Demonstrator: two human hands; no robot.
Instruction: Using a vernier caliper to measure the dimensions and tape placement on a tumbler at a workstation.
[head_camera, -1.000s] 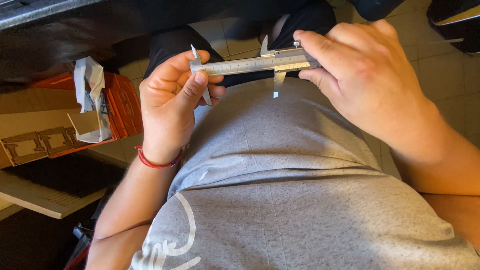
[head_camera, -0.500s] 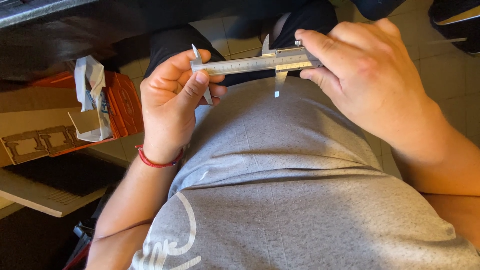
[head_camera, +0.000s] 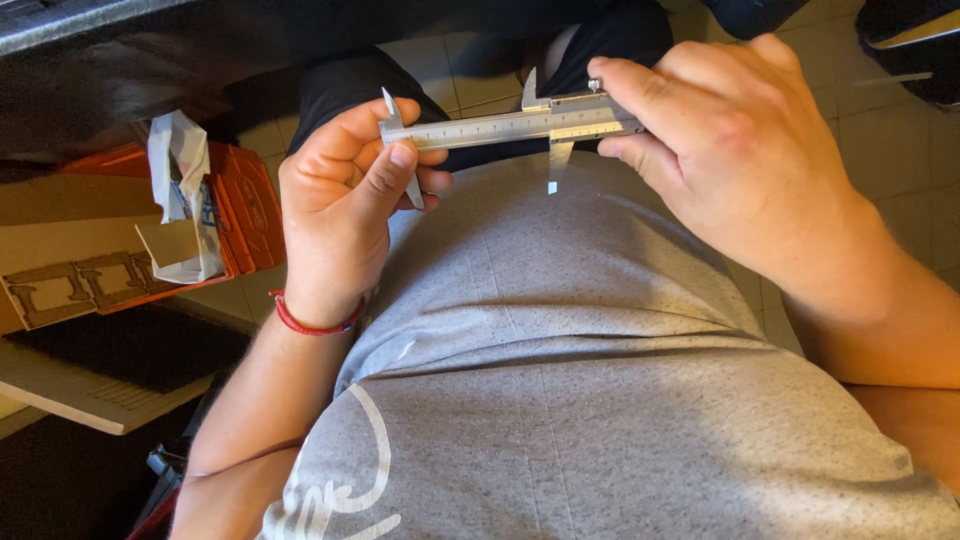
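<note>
A steel vernier caliper (head_camera: 500, 127) lies level in front of my chest, held at both ends. My left hand (head_camera: 340, 205) is closed around its fixed-jaw end, thumb pressed against the beam. My right hand (head_camera: 730, 150) grips the sliding jaw part, with the thumb under the slider. The two lower jaws stand well apart, with nothing visible between them. Below the caliper is my grey shirt (head_camera: 560, 380), and a red cord bracelet (head_camera: 315, 322) circles my left wrist.
At the left, an orange box (head_camera: 245, 205) holds crumpled white paper (head_camera: 180, 190). Flat cardboard (head_camera: 60, 260) with cut-out shapes lies beside it over a dark board (head_camera: 110, 350). Pale floor tiles (head_camera: 900, 170) show at the right.
</note>
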